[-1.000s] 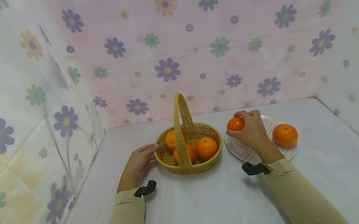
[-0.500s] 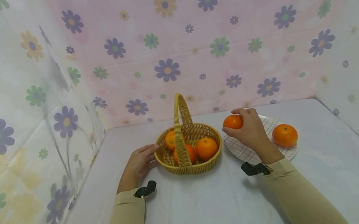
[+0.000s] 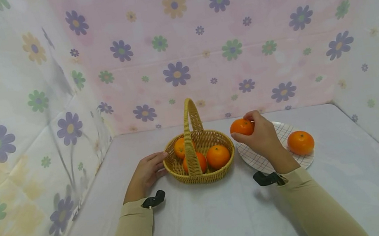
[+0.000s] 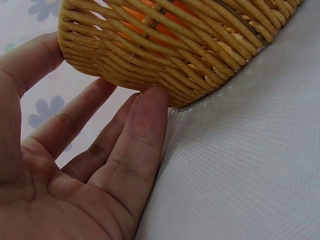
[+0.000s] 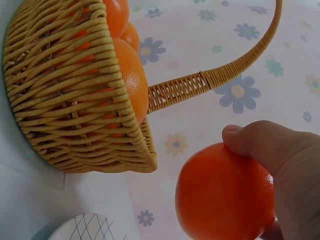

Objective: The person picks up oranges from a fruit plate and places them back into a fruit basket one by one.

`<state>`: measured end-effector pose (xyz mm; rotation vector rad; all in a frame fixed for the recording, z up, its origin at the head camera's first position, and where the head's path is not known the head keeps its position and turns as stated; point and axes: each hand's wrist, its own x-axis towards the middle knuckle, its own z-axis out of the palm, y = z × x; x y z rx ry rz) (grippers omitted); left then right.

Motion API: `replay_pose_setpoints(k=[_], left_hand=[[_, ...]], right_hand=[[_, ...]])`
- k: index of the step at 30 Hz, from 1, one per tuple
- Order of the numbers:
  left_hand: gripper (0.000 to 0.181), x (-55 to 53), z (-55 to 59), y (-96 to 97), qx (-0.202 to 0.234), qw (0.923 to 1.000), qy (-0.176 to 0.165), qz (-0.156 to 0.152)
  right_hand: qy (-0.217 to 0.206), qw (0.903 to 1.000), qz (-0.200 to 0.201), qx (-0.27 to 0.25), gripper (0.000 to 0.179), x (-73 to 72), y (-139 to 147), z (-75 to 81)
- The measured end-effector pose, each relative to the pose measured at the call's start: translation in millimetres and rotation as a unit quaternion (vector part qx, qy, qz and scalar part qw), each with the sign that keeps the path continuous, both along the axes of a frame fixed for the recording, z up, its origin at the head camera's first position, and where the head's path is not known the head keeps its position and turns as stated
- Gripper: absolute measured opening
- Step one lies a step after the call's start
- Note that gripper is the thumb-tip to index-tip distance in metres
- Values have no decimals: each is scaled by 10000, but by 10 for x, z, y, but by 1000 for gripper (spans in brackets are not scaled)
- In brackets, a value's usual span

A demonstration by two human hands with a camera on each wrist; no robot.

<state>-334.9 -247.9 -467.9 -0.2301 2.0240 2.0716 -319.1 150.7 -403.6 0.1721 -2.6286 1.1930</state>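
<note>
A yellow wicker basket [image 3: 207, 178] with a tall handle stands on the table, holding three oranges, one of them an orange [image 3: 218, 156] at its right. My left hand [image 3: 147, 172] is at the basket's left end; in the left wrist view its fairly straight fingers [image 4: 150, 115] touch the woven wall. My right hand [image 3: 265, 137] pinches a smooth, shiny orange [image 3: 241, 127] between thumb and fingers. That fruit hangs above the left edge of the plate, right of the basket, and the right wrist view shows it apart from the basket wall.
On the white checked plate [image 3: 253, 156] at the right lies another orange [image 3: 300, 143]. A white cloth covers the table [image 3: 207, 223]. Flower-patterned curtains [image 3: 168, 34] close off the back and both sides. The basket handle [image 3: 189, 109] arches high over its middle.
My right hand has moved a little left and up with the orange, from over the plate toward the basket. The left hand and the basket have stayed in place.
</note>
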Motion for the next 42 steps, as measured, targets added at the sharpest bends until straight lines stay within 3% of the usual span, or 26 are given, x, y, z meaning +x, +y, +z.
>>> replay_pose_setpoints(k=[12, 21, 35, 42], left_hand=[[64, -19, -31, -3, 49, 10000, -18, 21], [66, -9, -9, -1, -11, 10000, -13, 26], [63, 10, 9, 9, 14, 10000, 48, -58], [65, -1, -8, 1, -13, 10000, 47, -49]], right_hand=[[325, 9993, -84, 186, 76, 28, -51, 18], [676, 9976, 159, -41, 66, 62, -88, 34], [1130, 9927, 413, 115, 56, 45, -141, -18], [1149, 9916, 564, 184, 55, 56, -203, -45]])
